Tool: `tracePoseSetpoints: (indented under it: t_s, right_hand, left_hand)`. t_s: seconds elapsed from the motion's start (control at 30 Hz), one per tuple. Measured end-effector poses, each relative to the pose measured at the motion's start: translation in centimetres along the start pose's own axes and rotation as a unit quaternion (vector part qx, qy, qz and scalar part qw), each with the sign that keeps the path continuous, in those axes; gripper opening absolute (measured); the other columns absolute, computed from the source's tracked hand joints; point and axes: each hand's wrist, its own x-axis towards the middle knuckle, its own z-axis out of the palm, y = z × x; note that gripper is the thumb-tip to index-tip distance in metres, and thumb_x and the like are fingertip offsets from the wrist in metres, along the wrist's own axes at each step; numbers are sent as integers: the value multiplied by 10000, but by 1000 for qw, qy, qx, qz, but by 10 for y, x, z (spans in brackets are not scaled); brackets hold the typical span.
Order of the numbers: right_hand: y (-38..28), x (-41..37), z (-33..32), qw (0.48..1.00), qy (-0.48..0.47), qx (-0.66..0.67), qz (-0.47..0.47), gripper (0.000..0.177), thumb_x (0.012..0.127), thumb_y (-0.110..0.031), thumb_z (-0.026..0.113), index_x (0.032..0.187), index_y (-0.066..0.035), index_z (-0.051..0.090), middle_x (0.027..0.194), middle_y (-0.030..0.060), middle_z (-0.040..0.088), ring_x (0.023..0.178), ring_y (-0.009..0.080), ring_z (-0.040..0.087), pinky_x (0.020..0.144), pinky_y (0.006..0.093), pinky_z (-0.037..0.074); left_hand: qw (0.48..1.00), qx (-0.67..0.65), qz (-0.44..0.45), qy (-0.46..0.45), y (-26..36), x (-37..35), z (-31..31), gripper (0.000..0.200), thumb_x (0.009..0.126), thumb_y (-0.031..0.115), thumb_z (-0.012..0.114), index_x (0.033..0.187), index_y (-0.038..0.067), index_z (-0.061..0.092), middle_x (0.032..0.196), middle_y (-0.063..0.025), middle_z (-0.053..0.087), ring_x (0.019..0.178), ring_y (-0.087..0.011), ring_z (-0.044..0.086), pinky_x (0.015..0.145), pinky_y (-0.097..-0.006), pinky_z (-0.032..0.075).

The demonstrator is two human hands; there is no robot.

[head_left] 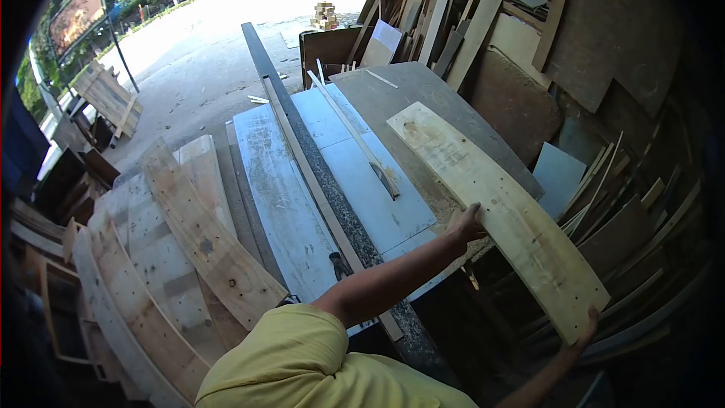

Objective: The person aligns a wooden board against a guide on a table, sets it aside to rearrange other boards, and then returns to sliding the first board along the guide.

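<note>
A long, pale wooden plank [506, 211] with dark nail holes lies aslant across the right of the view. My left hand [468, 224] grips its left edge near the middle, thumb on the upper face. At the near end my right hand [583, 330] is closed around the corner; its fingers are partly hidden beneath. The plank's far end is over the brown board [445, 113] beside the saw table, and its near end extends past the table. Left of the plank, a saw blade [384, 175] shows above the light-blue table top [332, 121].
A long fence bar [302, 174] crosses the table, with a thin wood strip [343, 117] near the blade. Several planks [204, 234] lie stacked at left. Scrap boards [430, 23] lean at right. Small wood blocks [325, 15] are piled on the ground beyond.
</note>
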Motion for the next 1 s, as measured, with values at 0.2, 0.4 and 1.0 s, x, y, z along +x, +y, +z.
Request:
tracePoseSetpoints:
  t_s: [0.2,0.4,1.0]
  right_hand:
    - [-85,-32,-138,998,-18,-40,43,657,894,-338,597,1369,71,398,1289,244,549,1137,378,579,974,474,487]
    - [-105,-43,-161,995,-15,-60,84,645,894,-336,594,1361,67,407,1282,239,554,1132,376,582,970,472,488]
    - [-59,69,-113,993,-46,-34,101,616,881,-306,590,1347,63,430,1255,236,575,1099,358,608,957,456,502]
  left_hand:
    - [990,45,-46,-128,-90,-71,41,379,949,315,560,1140,-11,545,988,-116,619,811,-204,632,701,-361,563]
    - [982,53,-123,-130,-150,-85,42,441,983,382,541,1237,25,484,1072,-105,614,908,-219,605,748,-360,548]
    - [993,34,-84,-79,-104,-31,20,480,1020,409,435,1322,37,440,1165,-146,641,913,-245,660,796,-386,530]
